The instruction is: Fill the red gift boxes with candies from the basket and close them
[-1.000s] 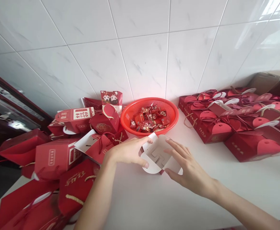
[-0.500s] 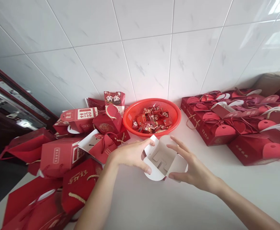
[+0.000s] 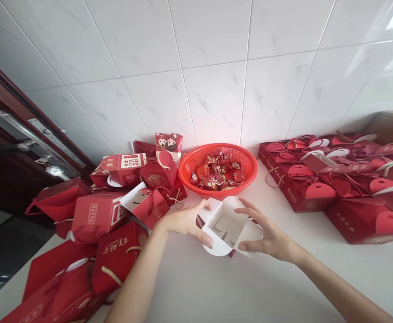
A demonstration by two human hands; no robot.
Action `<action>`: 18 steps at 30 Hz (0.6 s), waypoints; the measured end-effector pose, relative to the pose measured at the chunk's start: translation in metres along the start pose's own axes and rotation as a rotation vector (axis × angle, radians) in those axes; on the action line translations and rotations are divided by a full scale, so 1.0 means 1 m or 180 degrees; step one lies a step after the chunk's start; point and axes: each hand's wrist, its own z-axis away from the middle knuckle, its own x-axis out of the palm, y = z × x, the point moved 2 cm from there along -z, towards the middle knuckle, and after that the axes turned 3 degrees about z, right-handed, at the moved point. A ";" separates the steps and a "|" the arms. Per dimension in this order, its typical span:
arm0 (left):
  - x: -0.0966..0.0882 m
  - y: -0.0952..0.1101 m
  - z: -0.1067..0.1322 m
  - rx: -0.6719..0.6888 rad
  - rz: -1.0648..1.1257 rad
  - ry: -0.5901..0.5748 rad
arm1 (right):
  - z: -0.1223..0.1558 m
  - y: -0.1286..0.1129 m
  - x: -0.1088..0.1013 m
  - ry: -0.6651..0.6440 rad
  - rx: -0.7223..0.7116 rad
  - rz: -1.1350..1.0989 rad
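An open gift box (image 3: 227,226), white inside and red outside, stands on the white counter (image 3: 236,287) with its flaps spread. My left hand (image 3: 186,220) grips its left side, thumb on the near flap and fingers over the far edge. On the box's right side is my right hand (image 3: 267,231), thumb and fingers holding the right flap. Just behind the box sits a red mesh basket (image 3: 246,154) filled with several small wrapped sweets (image 3: 216,172).
A loose pile of red gift boxes and bags (image 3: 115,215) lies at the left. Rows of flat red boxes with round flaps (image 3: 337,179) fill the right. A white tiled wall (image 3: 216,67) stands behind; a dark door with a handle (image 3: 17,143) is at far left.
My right hand has shifted from lying over the box's top to holding its right flap, and the box is now opened wider. The view has tilted slightly.
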 end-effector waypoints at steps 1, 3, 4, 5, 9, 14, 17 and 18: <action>0.001 -0.001 0.000 -0.0074 0.0122 -0.0072 | -0.002 -0.001 -0.001 -0.0012 -0.0010 0.0011; 0.001 -0.001 0.000 -0.0145 0.0358 -0.0132 | -0.007 -0.002 -0.003 -0.0033 -0.0044 0.0029; 0.000 0.000 0.000 -0.0112 0.0408 -0.0060 | -0.009 -0.003 -0.005 -0.0040 -0.0071 0.0060; -0.001 0.002 0.001 -0.0071 0.0411 0.0013 | -0.011 -0.004 -0.007 -0.0046 -0.0100 0.0113; -0.010 0.014 0.010 0.0047 0.0208 0.0281 | -0.020 -0.014 -0.022 0.0112 -0.0288 0.0399; -0.033 0.039 0.020 0.0061 -0.0059 0.1033 | -0.043 -0.024 -0.054 0.0682 -0.0512 0.0174; -0.048 0.051 0.002 0.0253 -0.0084 0.1480 | -0.075 -0.018 -0.071 0.0968 -0.0262 -0.0266; -0.052 0.054 -0.010 0.0427 -0.0066 0.1553 | -0.088 -0.014 -0.074 0.1063 -0.0187 -0.0473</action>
